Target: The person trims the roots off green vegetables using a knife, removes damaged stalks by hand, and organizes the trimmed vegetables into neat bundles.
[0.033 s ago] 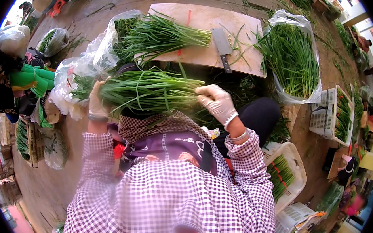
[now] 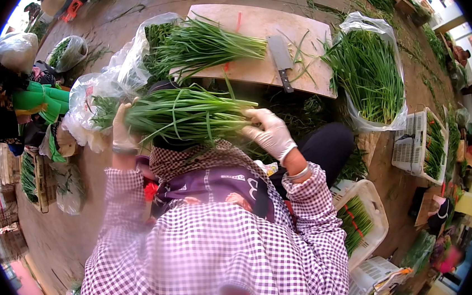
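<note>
Chives, a thick green bundle (image 2: 185, 115), are lying crosswise in front of the person's chest, held up off the ground between both gloved hands. The left hand (image 2: 121, 129) is closing around the bundle's left part, fingers curled over the stalks near a clear plastic bag (image 2: 92, 95). The right hand (image 2: 268, 132) is gripping the other end, fingers bent over the stalk tips and the palm pressing against them. Set against the other picture, nothing is shifting: the bundle is sitting at the same height and both hands are keeping the same hold, so the bunch is being held steady rather than moved.

Beyond the bundle, a wooden board (image 2: 253, 73) is lying on the ground, carrying a second heap of chives (image 2: 211, 47) and a cleaver (image 2: 282, 59) just beside it, blade pointing away. To the right, an open plastic sack (image 2: 387, 118) is holding more greens, and a white crate (image 2: 407, 145) is standing near it.
</note>
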`<state>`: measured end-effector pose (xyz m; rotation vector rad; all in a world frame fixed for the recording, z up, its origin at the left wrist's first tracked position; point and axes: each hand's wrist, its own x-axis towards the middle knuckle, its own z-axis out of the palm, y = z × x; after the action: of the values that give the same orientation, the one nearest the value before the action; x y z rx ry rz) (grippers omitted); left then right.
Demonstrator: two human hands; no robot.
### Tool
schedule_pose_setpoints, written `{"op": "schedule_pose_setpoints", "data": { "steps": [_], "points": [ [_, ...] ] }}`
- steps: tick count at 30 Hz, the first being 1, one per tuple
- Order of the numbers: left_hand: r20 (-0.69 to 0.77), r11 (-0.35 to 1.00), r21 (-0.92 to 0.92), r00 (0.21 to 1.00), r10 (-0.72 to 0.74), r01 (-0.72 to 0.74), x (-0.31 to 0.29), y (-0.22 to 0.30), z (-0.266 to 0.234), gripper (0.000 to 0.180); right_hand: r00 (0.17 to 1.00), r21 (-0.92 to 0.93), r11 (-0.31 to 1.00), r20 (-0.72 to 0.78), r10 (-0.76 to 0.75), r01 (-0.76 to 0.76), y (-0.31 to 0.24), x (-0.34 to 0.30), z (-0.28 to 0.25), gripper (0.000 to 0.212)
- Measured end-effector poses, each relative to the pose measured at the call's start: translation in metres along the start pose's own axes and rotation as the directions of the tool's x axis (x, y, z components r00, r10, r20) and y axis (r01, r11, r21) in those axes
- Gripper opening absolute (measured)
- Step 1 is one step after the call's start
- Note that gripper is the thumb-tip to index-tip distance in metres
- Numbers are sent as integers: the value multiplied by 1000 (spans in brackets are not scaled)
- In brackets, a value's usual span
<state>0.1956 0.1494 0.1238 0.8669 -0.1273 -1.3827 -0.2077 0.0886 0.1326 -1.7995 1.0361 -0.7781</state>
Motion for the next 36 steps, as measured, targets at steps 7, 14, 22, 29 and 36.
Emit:
{"op": "schedule_pose_setpoints", "data": {
  "steps": [7, 14, 22, 29, 36],
  "points": [
    [10, 957, -248, 988, 157, -150, 10, 24, -24, 27, 922, 555, 760, 356, 149, -337, -13, 5, 20, 41],
    [211, 981, -187, 973, 93, -53, 24, 17, -47, 36, 851, 511, 685, 378, 364, -519, 4, 11, 25, 18],
    [179, 959, -282, 981, 73, -20, 30, 16, -59, 43, 835, 676, 500, 361, 416, -541, -15, 8, 38, 24],
    [-26, 962, -211, 984, 174, -175, 35, 15, -50, 33, 810, 693, 427, 439, 389, -581, -22, 22, 74, 20],
    [31, 976, -184, 992, 124, -116, 40, 16, -54, 34, 784, 489, 640, 535, 316, -592, 22, 11, -17, 13]
  ]
}}
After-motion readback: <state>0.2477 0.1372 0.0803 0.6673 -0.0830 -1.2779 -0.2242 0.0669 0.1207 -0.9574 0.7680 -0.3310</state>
